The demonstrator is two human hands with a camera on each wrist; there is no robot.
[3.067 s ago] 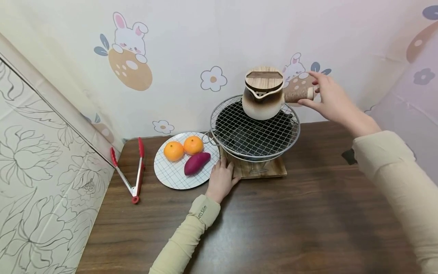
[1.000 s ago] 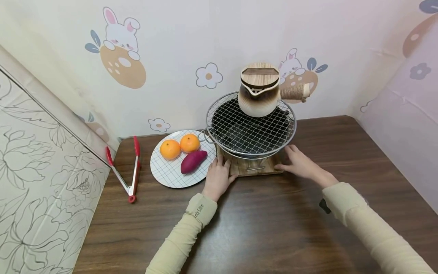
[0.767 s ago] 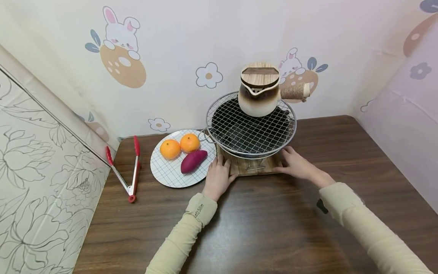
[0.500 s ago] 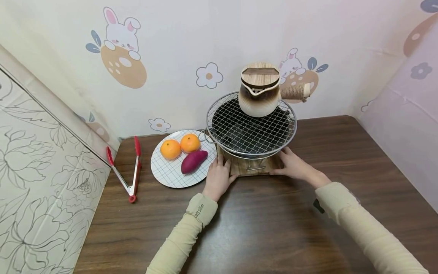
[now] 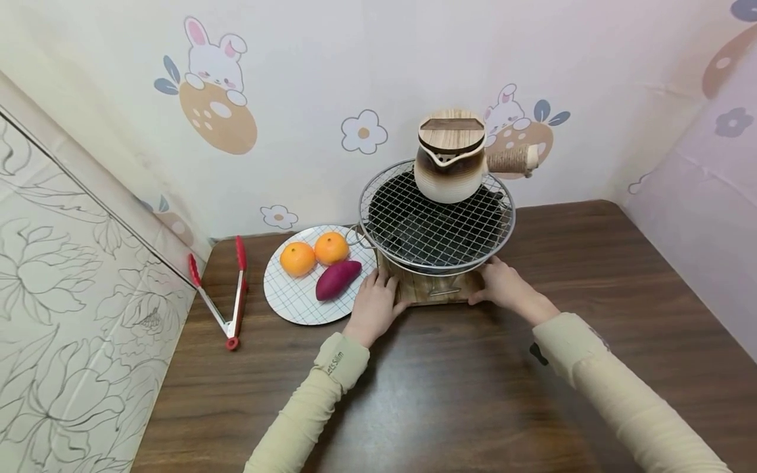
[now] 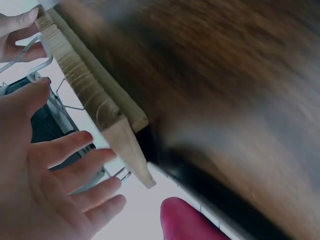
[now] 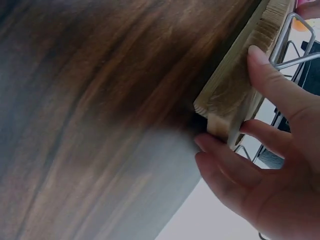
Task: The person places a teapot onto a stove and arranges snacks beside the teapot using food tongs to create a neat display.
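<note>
We have the wooden board (image 5: 417, 287) between our left grip (image 5: 372, 307), fingers spread, and right grip (image 5: 510, 289), pinching its near corner.

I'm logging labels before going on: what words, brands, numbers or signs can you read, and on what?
"Lets Slim": on the left sleeve's cuff, small and slightly blurred, so any apostrophe is uncertain.
Right sleeve's cuff: a dark patch at its edge, too unclear to tell whether it is lettering.
None readable on the pot, wire grate, wooden board, plate or tongs.
</note>
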